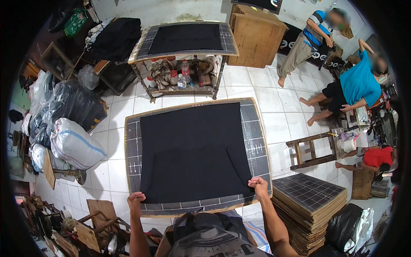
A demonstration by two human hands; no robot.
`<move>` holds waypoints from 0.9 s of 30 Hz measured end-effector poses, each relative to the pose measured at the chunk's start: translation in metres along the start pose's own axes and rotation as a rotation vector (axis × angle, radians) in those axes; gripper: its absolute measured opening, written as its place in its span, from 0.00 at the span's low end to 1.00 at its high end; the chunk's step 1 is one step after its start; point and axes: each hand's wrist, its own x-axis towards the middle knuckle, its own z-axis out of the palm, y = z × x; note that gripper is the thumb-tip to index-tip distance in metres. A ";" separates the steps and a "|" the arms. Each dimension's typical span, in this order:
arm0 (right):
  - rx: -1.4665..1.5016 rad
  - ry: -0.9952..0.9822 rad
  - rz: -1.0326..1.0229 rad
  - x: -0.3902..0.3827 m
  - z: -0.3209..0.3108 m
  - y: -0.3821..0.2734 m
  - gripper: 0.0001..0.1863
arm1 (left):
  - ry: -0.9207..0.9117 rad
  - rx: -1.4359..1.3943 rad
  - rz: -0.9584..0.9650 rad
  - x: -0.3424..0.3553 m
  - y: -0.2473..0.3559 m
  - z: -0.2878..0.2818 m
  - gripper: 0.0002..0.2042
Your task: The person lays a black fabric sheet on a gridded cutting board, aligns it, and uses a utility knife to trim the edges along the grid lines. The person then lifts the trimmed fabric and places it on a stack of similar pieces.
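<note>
A black fabric panel lies spread over a dark board with white grid lines right in front of me. Sewn or laid on its near half is a pocket-like piece with slanted sides. My left hand is closed at the panel's near left corner, fingers pinching the edge. At the near right corner, my right hand pinches the cloth between thumb and fingers. The fabric looks mostly flat, with its near edge running between my two hands.
Beyond stands a table with another black fabric piece on top and bottles below. Stacked gridded boards rise at my right, near a wooden stool. Sacks lie left. Several people are at the right.
</note>
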 end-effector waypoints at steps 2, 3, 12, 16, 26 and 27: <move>-0.008 -0.002 0.012 -0.002 0.000 0.004 0.13 | -0.003 -0.002 -0.002 0.000 -0.001 -0.003 0.11; -0.005 0.000 0.023 -0.003 0.000 0.005 0.13 | 0.001 0.003 0.003 0.000 -0.002 -0.004 0.10; -0.024 -0.002 0.032 -0.004 -0.005 0.009 0.12 | 0.072 0.056 -0.076 -0.002 -0.012 -0.005 0.13; -0.015 0.001 0.037 -0.006 -0.007 0.009 0.12 | 0.077 0.070 -0.044 -0.006 -0.015 -0.006 0.14; -0.004 0.001 0.035 -0.009 -0.011 0.017 0.13 | 0.049 0.045 -0.020 -0.013 -0.020 -0.008 0.11; 0.004 -0.022 0.009 -0.009 -0.012 0.017 0.13 | 0.061 0.061 -0.034 -0.013 -0.021 -0.009 0.11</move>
